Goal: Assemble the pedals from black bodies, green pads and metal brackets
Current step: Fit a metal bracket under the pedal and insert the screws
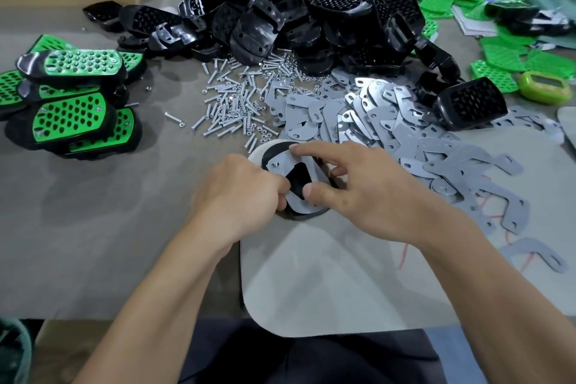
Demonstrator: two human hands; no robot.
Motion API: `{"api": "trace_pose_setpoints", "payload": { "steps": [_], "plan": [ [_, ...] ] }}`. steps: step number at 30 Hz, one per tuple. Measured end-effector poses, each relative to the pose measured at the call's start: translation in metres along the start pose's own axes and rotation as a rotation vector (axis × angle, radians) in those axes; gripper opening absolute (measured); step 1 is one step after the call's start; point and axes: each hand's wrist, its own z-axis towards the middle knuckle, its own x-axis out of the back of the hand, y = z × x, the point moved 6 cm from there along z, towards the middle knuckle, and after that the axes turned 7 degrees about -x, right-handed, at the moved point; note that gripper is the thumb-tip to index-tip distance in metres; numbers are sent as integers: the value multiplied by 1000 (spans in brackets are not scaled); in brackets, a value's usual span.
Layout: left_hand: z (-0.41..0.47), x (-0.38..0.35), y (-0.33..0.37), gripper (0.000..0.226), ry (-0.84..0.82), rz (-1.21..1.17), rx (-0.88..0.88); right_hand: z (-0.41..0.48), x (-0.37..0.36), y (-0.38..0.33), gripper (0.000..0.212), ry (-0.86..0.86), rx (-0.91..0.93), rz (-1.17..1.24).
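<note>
A grey tabletop is seen, matte and smooth. At its far side, glossy black bodies with honeycomb-perforated faces are heaped. Flat, dull-grey stamped brackets with slotted ears are spread to the right. Finished pedals are stacked at the left, and loose green pads are scattered far right. Bright screws lie between.

The body in work is laid face down at centre, long axis running away from the person with the far end leaning slightly left. One bracket is laid flat on it.

The near-left edge is gripped by the left hand, fingers curled. The bracket is spanned by the right hand, index stretched to the far end, thumb pressed on the near part, the other fingers curled at the right edge.

The screws lie just beyond the far end, nearest the right index; hole alignment is judged the step in hand.
</note>
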Motion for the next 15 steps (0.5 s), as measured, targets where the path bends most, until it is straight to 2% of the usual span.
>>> {"api": "trace_pose_setpoints", "payload": {
  "steps": [9,15],
  "plan": [
    [1,-3,-2,22,-48,12,7,-1,5,-1,78,-115,27,-62],
    [7,-2,-7,37,-52,134,-89,6,5,3,81,-147,-4,54]
  ]
}}
